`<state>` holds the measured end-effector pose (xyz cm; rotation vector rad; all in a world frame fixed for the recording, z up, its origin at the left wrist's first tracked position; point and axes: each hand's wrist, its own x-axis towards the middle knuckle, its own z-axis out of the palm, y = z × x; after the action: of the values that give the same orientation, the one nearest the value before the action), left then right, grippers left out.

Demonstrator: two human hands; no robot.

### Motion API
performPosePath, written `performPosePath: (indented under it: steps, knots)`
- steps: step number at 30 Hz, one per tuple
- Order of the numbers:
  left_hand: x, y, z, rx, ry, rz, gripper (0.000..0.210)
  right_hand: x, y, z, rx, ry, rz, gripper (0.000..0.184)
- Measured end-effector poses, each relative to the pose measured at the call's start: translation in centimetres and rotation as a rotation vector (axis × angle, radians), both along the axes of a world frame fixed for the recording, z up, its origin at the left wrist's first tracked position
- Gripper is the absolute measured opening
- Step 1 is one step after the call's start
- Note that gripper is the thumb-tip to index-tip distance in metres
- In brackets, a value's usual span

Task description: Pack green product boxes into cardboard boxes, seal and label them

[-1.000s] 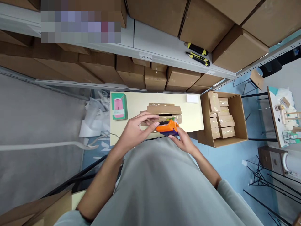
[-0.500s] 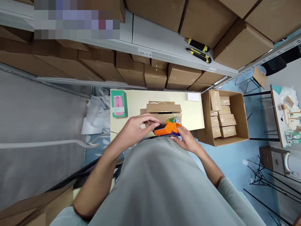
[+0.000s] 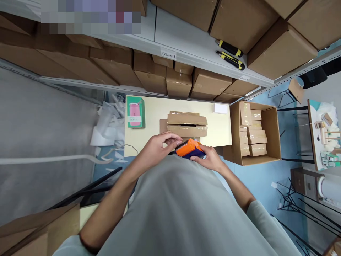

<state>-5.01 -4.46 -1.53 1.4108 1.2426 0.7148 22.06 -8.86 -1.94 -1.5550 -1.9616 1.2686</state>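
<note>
An orange and dark purple tape dispenser [image 3: 190, 147] is held close against my shirt, at the front edge of the cream table. My right hand [image 3: 210, 158] grips its right end, thumb along the near side. At the dispenser's left end, my left hand [image 3: 166, 145] has thumb and fingers pinched together; whatever lies between those fingertips is too small to tell. Just beyond both hands, a small cardboard box [image 3: 187, 130] with flaps along its top rests on the table [image 3: 151, 106].
A green box with a pink picture [image 3: 135, 113] lies at the table's left, a white box [image 3: 220, 108] at its right. Beside the table stands a large carton [image 3: 274, 142] of small taped boxes. Overhead, a shelf [image 3: 183, 33] bears cartons and two utility knives [image 3: 230, 55].
The tape dispenser has been tilted, showing more of its purple side, and the tape roll behind it no longer shows. Both hands stay close to it. The camera view has shifted slightly.
</note>
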Motion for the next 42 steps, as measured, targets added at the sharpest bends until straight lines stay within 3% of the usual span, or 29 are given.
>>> performPosePath:
  steps: [5,11,16,21,25,32,37,42]
  knots:
    - [-0.5,-0.5,-0.8,-0.112,-0.041,0.054,0.062,-0.5,0.6,0.2,-0.166,-0.033,0.014,0.048]
    - [-0.3,0.1,-2.5,-0.266,-0.090,0.104,0.065,0.2,2.8,1.6,-0.426,-0.100,0.151,0.056]
    - [0.2,0.3,-3.6,-0.360,-0.159,0.146,0.062,1.4,4.6,2.7,-0.603,-0.035,0.229,0.061]
    - [-1.7,0.7,-5.2,-0.355,-0.214,0.370,0.063,2.7,6.9,4.5,-0.616,-0.103,0.225,0.064]
    - [-2.5,1.7,-7.4,-0.391,-0.259,0.540,0.059,2.7,10.9,5.2,-0.638,-0.128,0.233,0.068]
    - [-2.2,4.0,-11.0,-0.444,-0.336,0.725,0.045,0.6,18.8,2.6,-0.697,-0.160,0.385,0.067]
    - [-1.8,3.9,-12.9,-0.504,-0.316,0.765,0.043,0.9,20.8,-0.1,-0.741,-0.151,0.510,0.067]
    - [-0.8,3.4,-14.6,-0.528,-0.316,0.821,0.040,0.8,21.5,-2.1,-0.748,-0.177,0.542,0.071]
